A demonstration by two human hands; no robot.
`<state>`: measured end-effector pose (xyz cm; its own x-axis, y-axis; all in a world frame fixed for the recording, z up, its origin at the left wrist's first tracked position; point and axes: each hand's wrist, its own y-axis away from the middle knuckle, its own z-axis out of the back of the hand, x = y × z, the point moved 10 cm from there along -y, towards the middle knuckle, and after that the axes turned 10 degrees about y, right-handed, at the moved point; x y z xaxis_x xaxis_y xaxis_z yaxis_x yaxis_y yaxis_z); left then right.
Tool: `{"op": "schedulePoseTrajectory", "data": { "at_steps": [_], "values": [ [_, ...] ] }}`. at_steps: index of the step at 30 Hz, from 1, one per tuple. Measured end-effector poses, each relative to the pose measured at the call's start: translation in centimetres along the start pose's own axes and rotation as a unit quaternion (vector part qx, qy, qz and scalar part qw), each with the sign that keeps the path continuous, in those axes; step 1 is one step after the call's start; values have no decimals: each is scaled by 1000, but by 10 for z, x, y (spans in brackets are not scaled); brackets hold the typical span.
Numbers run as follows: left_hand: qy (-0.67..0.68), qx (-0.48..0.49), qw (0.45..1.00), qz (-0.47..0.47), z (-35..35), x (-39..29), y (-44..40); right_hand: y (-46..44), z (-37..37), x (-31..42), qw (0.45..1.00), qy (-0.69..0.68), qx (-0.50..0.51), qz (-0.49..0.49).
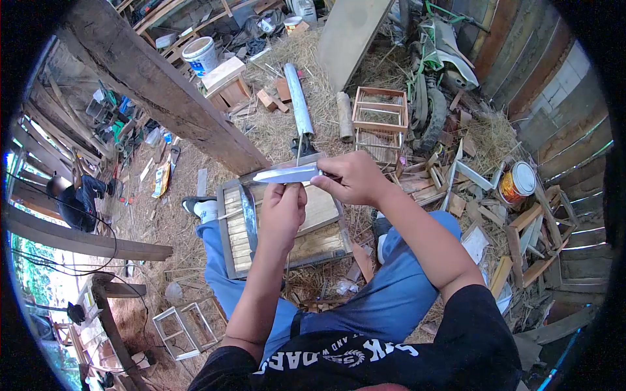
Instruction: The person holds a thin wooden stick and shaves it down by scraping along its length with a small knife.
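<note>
A knife with a broad pale blade lies level in front of me, its blade pointing left. My right hand is wrapped round its handle end. Just below the blade, my left hand is closed in a pinch on a thin stick, which rises behind the blade. Between my legs stands a low wooden crate with a slatted top. A dark curved blade rests on the crate's left part.
A thick wooden post slants down toward the crate. Behind it are a white bucket and a pale pole. Small wooden frames, a motorbike and scrap wood lie right. Another person sits far left.
</note>
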<state>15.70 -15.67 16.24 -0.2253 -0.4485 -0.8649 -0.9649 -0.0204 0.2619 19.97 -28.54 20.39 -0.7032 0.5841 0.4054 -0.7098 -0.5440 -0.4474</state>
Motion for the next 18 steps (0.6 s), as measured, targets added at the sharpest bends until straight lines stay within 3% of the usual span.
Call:
{"op": "schedulePoseTrajectory", "data": {
  "at_steps": [2,6,8,9,11,12,14,15,17,18],
  "values": [
    [-42,-24,998,-44,4,-2,-1,1,11,7,997,8,-63,42],
    [-96,17,988,-117,-3,-15,1,1,21,9,995,-2,-86,52],
    [-82,53,990,-101,-9,-18,4,-1,25,-21,994,49,-79,-65],
    [-81,54,990,-98,-10,-21,9,-3,29,-34,993,50,-78,-68],
    [-75,67,993,-57,-15,-17,20,2,51,-85,970,75,-123,-197],
    [-60,75,993,-75,-15,-17,20,4,52,-82,969,79,-124,-198],
    [-47,76,993,-82,-10,-14,14,8,52,-77,962,-67,-163,-210],
    [-39,74,993,-85,-7,-15,12,9,50,-70,962,-66,-163,-207],
    [-35,72,994,-68,-5,-15,12,2,28,-32,993,16,-68,-98],
    [-32,72,996,-49,-5,-11,12,1,23,-18,995,37,-75,-49]
  ]
}}
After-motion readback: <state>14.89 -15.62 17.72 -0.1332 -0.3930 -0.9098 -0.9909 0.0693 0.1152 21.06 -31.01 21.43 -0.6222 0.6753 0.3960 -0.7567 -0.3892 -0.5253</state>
